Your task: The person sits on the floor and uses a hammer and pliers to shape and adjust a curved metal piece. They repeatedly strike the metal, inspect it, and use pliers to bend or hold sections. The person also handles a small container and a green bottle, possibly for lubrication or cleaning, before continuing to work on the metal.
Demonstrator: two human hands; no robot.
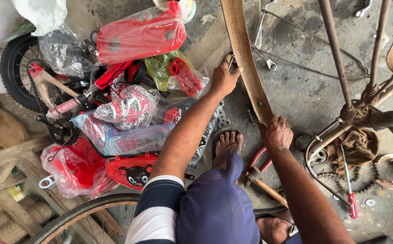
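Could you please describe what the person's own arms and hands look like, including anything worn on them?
Both forearms are bare, and the left hand and right hand are ungloved, with no watch, ring or bracelet visible. Only the left upper arm shows clothing: a short sleeve in broad navy and white bands, ending above the elbow. The right arm's sleeve lies outside the picture.

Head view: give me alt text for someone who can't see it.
Both hands grip a rusty bicycle wheel rim, left hand higher, right hand lower. Red bicycle parts in plastic bags lie to the left, a red-handled screwdriver on the concrete floor.
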